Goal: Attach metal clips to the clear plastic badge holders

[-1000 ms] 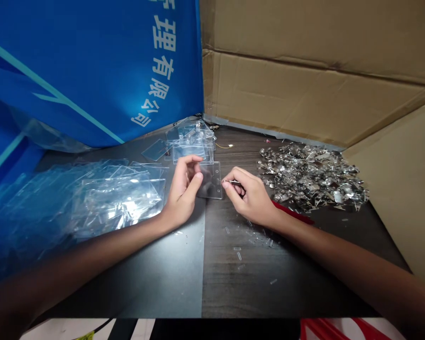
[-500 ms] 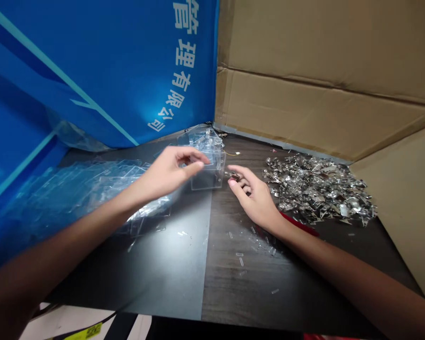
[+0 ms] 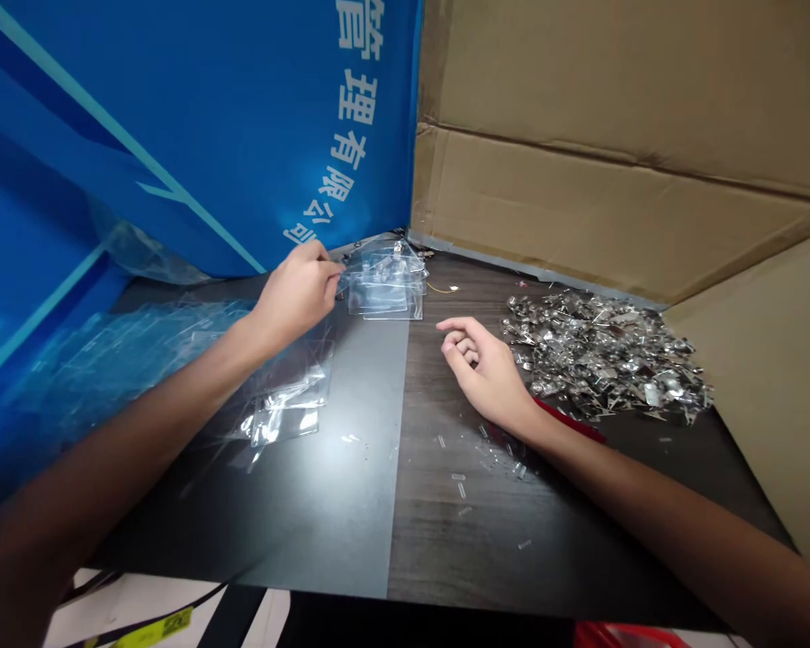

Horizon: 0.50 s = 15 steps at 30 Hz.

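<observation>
Roughly mid-table: my L hand (image 3: pixel 301 286), thumb and fingertips drawn close together just beside the far stack of clear sleeves (image 3: pixel 386 306) (whether they pinch anything, I can't tell). My R hand (image 3: pixel 490 373), index and thumb parted, other fingers curled, is near the pile of metal clips (image 3: pixel 607 351) at R. Larger heap of clear sleeves (image 3: pixel 293 382), approx. below my L forearm. Small clear strips (image 3: pixel 458 477) etc. lie scattered on the dark tabletop (image 3: pixel 310 531).

Draws left hand (image 3: pixel 303 283) leftward and back, to beside the far pile of clear sleeves (image 3: pixel 386 292); parts right hand (image 3: pixel 479 364) from the metal clip pinched a second ago.
</observation>
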Each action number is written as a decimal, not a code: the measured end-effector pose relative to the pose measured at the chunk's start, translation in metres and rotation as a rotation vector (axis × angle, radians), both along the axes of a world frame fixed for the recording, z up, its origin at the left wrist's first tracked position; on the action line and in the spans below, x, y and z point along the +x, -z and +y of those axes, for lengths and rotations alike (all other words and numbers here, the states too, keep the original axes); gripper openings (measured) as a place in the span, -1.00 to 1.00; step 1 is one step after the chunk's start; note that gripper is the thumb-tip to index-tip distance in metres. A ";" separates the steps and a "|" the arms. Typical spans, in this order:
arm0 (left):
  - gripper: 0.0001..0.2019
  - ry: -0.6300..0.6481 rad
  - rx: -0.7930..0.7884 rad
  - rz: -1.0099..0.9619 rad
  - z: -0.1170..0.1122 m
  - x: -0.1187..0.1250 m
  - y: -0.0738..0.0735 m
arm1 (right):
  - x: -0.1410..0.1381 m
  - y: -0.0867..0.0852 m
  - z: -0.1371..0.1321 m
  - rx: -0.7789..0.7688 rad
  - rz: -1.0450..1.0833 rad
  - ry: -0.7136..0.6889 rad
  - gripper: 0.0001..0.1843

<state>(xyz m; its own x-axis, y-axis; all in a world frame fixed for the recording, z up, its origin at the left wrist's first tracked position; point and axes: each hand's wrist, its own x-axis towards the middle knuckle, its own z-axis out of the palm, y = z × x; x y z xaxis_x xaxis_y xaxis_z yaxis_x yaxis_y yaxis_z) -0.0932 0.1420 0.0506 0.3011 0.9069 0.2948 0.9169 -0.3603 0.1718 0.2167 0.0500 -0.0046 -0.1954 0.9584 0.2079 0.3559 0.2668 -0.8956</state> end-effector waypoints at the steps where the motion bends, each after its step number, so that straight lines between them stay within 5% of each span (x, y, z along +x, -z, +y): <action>1: -0.50 0.013 -0.038 0.056 -0.001 0.002 0.002 | 0.000 0.000 0.000 0.003 -0.007 -0.002 -0.73; 8: -0.30 0.138 -0.200 0.058 -0.005 0.002 -0.013 | -0.003 -0.004 -0.002 0.086 -0.010 0.031 -0.78; 15: -0.32 0.074 -0.420 0.297 -0.008 -0.061 -0.041 | 0.011 -0.016 0.005 0.277 -0.320 0.132 -0.75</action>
<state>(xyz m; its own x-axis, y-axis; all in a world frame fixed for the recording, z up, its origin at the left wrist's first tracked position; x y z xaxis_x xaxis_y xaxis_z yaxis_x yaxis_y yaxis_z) -0.1546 0.1339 0.0914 0.3845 0.9017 -0.1975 0.9227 -0.3820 0.0522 0.2279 0.0549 0.0116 -0.1712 0.8963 0.4092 0.6511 0.4146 -0.6358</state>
